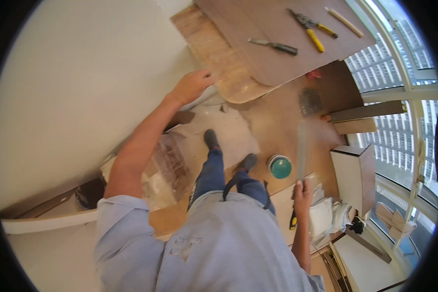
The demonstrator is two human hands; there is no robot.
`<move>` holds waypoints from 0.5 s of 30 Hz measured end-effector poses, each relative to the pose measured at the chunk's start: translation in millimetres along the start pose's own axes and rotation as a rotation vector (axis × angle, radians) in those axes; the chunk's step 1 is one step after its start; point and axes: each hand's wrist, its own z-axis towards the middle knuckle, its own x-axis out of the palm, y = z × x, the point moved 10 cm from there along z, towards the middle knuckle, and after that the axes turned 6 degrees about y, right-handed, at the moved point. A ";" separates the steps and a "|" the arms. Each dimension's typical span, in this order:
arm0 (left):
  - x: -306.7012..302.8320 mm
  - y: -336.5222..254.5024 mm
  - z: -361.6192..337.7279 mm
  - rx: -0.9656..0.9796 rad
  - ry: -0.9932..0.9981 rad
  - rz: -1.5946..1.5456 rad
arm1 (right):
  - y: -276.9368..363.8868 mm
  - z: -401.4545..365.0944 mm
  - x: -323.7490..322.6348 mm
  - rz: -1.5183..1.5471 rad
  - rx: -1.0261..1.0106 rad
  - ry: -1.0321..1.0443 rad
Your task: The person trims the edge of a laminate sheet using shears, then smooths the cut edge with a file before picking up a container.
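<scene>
My left hand (193,86) is beside the near-left edge of a plywood board (214,48), its fingers curled. Whether they touch the edge or pinch something small, I cannot make out. My right hand (302,193) is closed around the black-and-yellow handle of what looks like a hand saw (301,151). Its long pale blade points away from me over the floor, blurred by motion. On the brown sheet (243,29) over the plywood lie a chisel (277,46), yellow-handled snips (309,28) and a pencil-like wooden stick (344,22).
A tub with a green lid (280,167) stands on the floor by my feet. Wooden planks (365,112) and a white box-like cabinet (354,168) are by the windows at right. White bags (321,218) lie near my right arm. A pale wall (87,82) borders my left.
</scene>
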 end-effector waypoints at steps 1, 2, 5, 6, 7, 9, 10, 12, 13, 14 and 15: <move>2.5 -1.7 1.2 0.055 0.035 0.040 | -5.8 2.6 2.3 0.018 0.015 0.017; 4.1 -5.8 3.7 0.103 0.069 0.083 | -5.2 4.8 5.5 0.036 0.029 0.040; 5.8 -9.3 15.0 0.189 0.209 0.060 | 3.3 8.7 14.5 0.071 0.050 0.028; 2.1 -8.6 20.3 0.184 0.194 0.055 | 5.4 11.6 15.4 0.057 0.043 0.027; 5.5 -10.0 22.2 0.215 0.249 0.020 | 5.5 13.0 18.8 0.062 0.048 0.040; 6.3 -6.7 24.5 0.215 0.308 -0.023 | 7.5 15.5 24.5 0.027 0.013 0.077; 6.4 -13.5 28.3 0.288 0.322 -0.048 | 12.6 13.1 30.8 0.018 0.023 0.104; 4.8 -13.9 31.5 0.348 0.331 -0.079 | 26.2 12.1 35.6 0.013 0.061 0.066; 8.7 -15.5 31.1 0.399 0.382 -0.045 | 28.6 12.0 40.5 0.005 0.063 0.077; 12.6 -17.8 29.4 0.455 0.433 -0.010 | 30.8 11.4 42.9 0.010 0.055 0.060; 11.3 -15.6 30.6 0.450 0.432 -0.015 | 32.7 11.4 44.6 0.016 0.047 0.041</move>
